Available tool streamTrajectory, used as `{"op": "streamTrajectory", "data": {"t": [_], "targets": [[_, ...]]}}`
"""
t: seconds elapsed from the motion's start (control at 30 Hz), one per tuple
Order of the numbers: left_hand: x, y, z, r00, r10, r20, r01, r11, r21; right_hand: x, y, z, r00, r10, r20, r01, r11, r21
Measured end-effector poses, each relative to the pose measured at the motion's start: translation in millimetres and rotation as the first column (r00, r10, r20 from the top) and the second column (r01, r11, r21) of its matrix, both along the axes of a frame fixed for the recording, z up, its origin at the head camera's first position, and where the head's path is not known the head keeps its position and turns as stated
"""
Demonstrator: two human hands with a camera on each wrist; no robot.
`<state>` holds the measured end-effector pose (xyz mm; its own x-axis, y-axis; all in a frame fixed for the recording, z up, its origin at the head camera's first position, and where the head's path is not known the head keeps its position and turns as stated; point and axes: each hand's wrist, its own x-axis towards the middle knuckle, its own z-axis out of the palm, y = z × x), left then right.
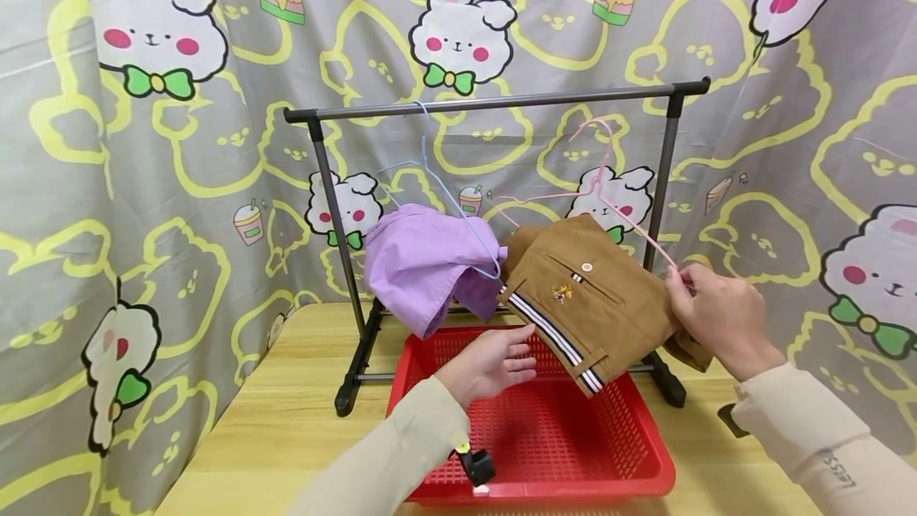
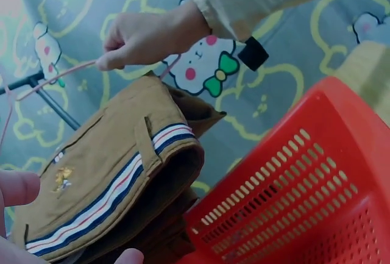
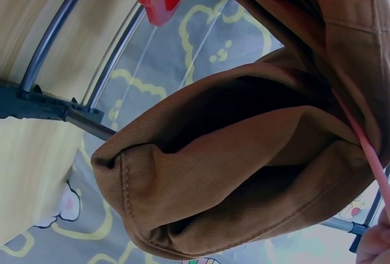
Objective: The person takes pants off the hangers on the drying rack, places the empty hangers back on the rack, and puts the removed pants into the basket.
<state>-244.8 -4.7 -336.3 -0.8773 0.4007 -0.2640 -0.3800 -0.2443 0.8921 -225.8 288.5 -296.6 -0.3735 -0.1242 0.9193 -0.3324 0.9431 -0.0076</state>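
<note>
My right hand pinches the lower right corner of a pink hanger. Brown pants with a striped waistband hang folded over that hanger, whose hook is off the rail. Near the waistband, my left hand is held with its fingers extended; whether its fingertip touches the cloth I cannot tell. In the left wrist view the pants show their open waist, with the left thumb beside them. The right wrist view shows the folded legs and the hanger's pink bar.
A dark clothes rack stands on the wooden table. From its rail hangs a blue hanger with a purple garment. The red basket sits in front of the rack, under the pants. A patterned curtain surrounds the table.
</note>
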Motion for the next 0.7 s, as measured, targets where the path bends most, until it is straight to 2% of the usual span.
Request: {"op": "streamTrajectory", "data": {"t": [0.1, 0.37, 0.5, 0.57, 0.7], "targets": [[-2.4, 6.4, -1.0, 0.999, 0.015, 0.034, -0.016, 1.0, 0.023, 0.4, -0.8, -0.6, 1.0, 0.003, 0.007, -0.003, 1.0, 0.004], [-17.3, 27.6, -4.3, 0.989, 0.13, 0.074, -0.133, 0.99, 0.043, 1.8, -0.4, -2.9, 1.0, 0.005, -0.013, -0.005, 1.0, 0.016], [-26.2, 37.8, -8.4, 0.986, 0.129, 0.109, -0.139, 0.987, 0.084, 2.2, -1.2, -2.6, 1.0, 0.008, -0.013, -0.008, 1.0, 0.017], [-30.1, 43.1, -11.6, 0.986, 0.128, 0.107, -0.138, 0.985, 0.1, 2.3, -1.1, -2.6, 1.0, 0.011, -0.018, -0.011, 1.0, 0.018], [-36.7, 50.4, -17.7, 0.979, 0.167, 0.114, -0.184, 0.97, 0.157, 2.5, -1.1, -2.5, 0.999, 0.018, -0.03, -0.017, 1.0, 0.023]]}}
